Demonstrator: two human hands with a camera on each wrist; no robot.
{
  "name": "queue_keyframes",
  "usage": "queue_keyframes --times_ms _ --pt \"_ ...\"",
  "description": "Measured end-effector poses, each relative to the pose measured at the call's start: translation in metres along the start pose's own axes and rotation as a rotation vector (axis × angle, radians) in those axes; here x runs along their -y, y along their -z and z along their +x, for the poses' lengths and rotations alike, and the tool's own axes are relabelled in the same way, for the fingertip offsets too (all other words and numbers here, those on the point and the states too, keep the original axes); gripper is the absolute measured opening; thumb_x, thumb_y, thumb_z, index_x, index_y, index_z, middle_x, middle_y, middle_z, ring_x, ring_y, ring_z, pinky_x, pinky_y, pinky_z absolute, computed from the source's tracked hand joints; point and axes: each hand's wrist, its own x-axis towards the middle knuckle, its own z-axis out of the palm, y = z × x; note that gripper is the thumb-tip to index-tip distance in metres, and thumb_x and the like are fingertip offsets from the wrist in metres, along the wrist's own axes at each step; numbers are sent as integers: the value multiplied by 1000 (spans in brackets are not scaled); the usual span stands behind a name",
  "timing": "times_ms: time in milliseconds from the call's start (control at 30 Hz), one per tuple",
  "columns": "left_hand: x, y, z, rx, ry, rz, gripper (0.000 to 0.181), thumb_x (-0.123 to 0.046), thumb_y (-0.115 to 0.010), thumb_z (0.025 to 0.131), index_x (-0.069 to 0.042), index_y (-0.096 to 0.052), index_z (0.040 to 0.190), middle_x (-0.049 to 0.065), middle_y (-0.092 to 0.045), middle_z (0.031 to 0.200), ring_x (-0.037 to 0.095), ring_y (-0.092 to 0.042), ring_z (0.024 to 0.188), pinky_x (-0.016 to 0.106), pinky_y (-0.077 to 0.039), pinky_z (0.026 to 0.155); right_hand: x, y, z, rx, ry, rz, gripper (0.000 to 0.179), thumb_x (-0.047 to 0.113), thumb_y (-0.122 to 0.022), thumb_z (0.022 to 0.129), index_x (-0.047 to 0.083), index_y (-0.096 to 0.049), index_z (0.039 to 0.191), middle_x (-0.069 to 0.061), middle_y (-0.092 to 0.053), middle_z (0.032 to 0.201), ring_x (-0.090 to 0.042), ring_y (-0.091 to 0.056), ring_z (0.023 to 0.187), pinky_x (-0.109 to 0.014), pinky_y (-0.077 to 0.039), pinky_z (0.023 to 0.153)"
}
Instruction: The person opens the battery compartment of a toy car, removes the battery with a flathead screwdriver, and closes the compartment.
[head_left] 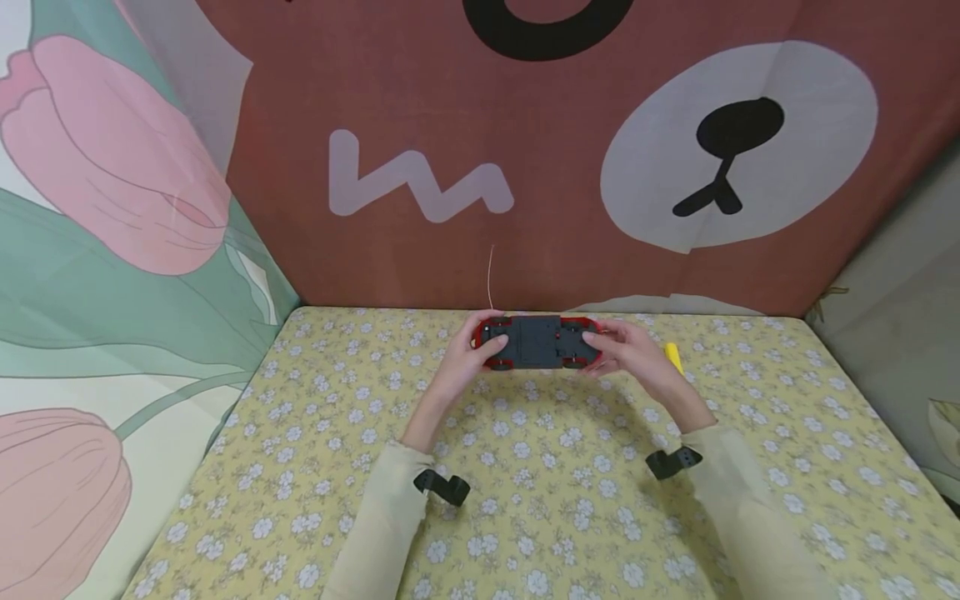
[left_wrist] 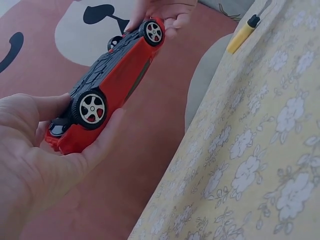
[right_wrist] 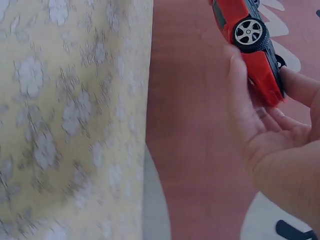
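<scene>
A red toy car (head_left: 536,342) is held up above the far part of the table, its dark grey underside turned toward the head camera. My left hand (head_left: 467,354) grips one end, thumb on the underside and fingers behind the body. At the other end, my right hand (head_left: 626,354) pinches the car the same way. Silver-spoked black wheels show on the red car (left_wrist: 115,85) in the left wrist view. From behind the car near the left hand, a thin pale wire (head_left: 490,279) sticks up. The car's top is hidden from the head view.
A yellow-handled screwdriver (head_left: 673,357) lies on the table beyond the right forearm. The table wears a yellow flowered cloth (head_left: 525,517). Behind its far edge hangs a brown curtain (head_left: 420,267) with a bear's face; a tulip-print cloth (head_left: 112,150) hangs at left.
</scene>
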Motion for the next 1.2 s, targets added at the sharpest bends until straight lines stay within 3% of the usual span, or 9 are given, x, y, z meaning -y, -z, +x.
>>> queue_keyframes --times_ms 100,233,333,467,633,900,1200 --pt "0 -1 1 -18 9 -14 45 -8 -60 105 -11 -50 148 20 -53 140 39 -64 118 66 -53 92 5 1 -4 -64 20 -136 54 27 -59 107 -9 -46 146 -32 -59 128 -25 -74 84 -39 -62 78" --pt "0 -3 1 -48 14 -27 44 -7 -60 104 -10 -51 147 20 -54 139 37 -65 116 54 -59 87 15 2 -11 -184 93 -309 49 28 -61 106 -5 -54 142 -26 -62 125 -32 -70 94 -30 -61 75" --pt "0 -4 1 -72 14 -27 43 -7 -61 104 -10 -52 146 20 -56 137 33 -66 112 43 -61 81 22 1 -14 -265 154 -392 42 25 -61 106 -4 -60 136 -24 -66 117 -37 -68 98 -26 -59 72" --pt "1 -5 2 -85 11 -34 44 -7 -61 103 -9 -52 147 19 -56 137 31 -66 111 46 -61 82 29 -1 -18 -328 195 -459 34 22 -62 106 -4 -66 128 -21 -69 111 -35 -67 94 -28 -57 71" --pt "2 -7 3 -97 14 -39 44 -7 -62 103 -11 -53 146 20 -55 140 35 -65 115 42 -61 80 33 -8 -22 -330 238 -537 22 16 -68 102 -1 -74 114 -17 -73 101 -31 -67 86 -39 -55 68" --pt "1 -8 3 -116 10 -35 45 -8 -63 102 -8 -53 146 20 -56 139 34 -66 112 51 -61 83 32 -26 -17 -276 244 -620 10 11 -73 97 1 -76 99 -10 -71 87 -24 -64 75 -37 -50 63" --pt "1 -8 1 -122 -5 -14 46 -7 -62 103 -7 -52 147 19 -58 138 34 -67 112 35 -61 75 31 -44 -10 -231 192 -663 10 11 -74 96 1 -75 98 -9 -71 87 -21 -64 73 -37 -53 64"
